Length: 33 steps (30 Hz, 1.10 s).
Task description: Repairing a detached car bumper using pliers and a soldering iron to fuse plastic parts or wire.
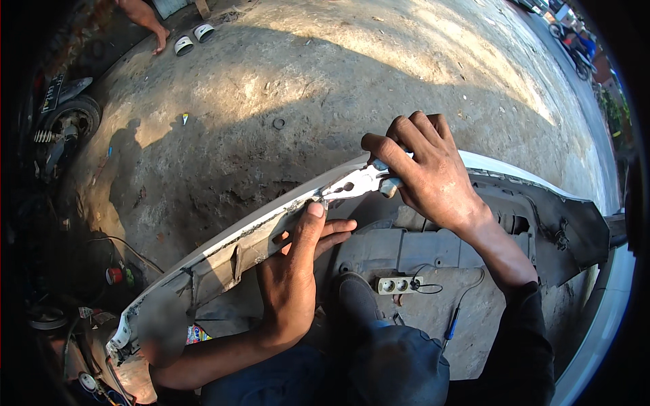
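Observation:
A pair of pliers (359,184) with bright metal jaws and blue-grey handles is gripped in my right hand (430,169). Its jaw tips meet the upper edge of a car bumper (230,254), white outside and dark grey inside, that curves across in front of me. My left hand (291,271) is on the bumper's inner side, thumb tip touching the edge right beside the jaws. The other left fingers are stretched out to the right, apart from the thumb. Whatever small piece the jaws pinch is too small to make out.
Between my legs and the bumper lie a white power strip (398,285) and a blue-handled corded tool (452,325). A motorcycle wheel (71,120) stands at left. White slippers (184,45) and a person's bare leg (145,20) are at the far left. A road (562,74) runs along the right.

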Available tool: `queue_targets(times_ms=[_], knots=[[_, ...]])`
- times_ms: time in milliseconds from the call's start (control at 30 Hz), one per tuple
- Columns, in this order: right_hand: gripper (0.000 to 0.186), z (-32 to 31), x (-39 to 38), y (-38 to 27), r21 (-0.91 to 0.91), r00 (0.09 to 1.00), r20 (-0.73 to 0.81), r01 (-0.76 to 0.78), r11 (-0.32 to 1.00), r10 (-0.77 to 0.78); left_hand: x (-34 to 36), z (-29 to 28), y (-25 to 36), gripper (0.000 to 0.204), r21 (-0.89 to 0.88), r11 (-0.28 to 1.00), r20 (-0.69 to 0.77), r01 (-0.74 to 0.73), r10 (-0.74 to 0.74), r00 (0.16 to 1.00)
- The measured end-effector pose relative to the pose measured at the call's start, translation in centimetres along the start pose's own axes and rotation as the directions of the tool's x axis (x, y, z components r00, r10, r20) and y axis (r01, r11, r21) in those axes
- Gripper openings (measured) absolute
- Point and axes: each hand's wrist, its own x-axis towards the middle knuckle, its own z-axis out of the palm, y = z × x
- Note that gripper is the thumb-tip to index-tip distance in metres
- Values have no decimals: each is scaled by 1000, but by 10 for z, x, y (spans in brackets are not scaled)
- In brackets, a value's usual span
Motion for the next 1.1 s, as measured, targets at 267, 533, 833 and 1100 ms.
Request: queue_targets(times_ms=[267, 533, 833, 1100], knots=[[49, -4, -3, -6, 21, 998, 30, -64, 998, 63, 2, 3, 6, 50, 54, 997, -31, 51, -49, 998], [54, -12, -8, -12, -64, 995, 22, -97, 993, 99, 1, 6, 11, 52, 109, 990, -66, 89, -82, 994], [56, -33, -18, -25, 440, 929, 171, -371, 818, 329, 1, 7, 10, 52, 116, 993, -71, 34, -26, 997], [61, -31, -19, -39, 433, 923, 146, -384, 815, 357, 1, 9, 11, 52, 74, 996, -71, 40, -35, 997]])
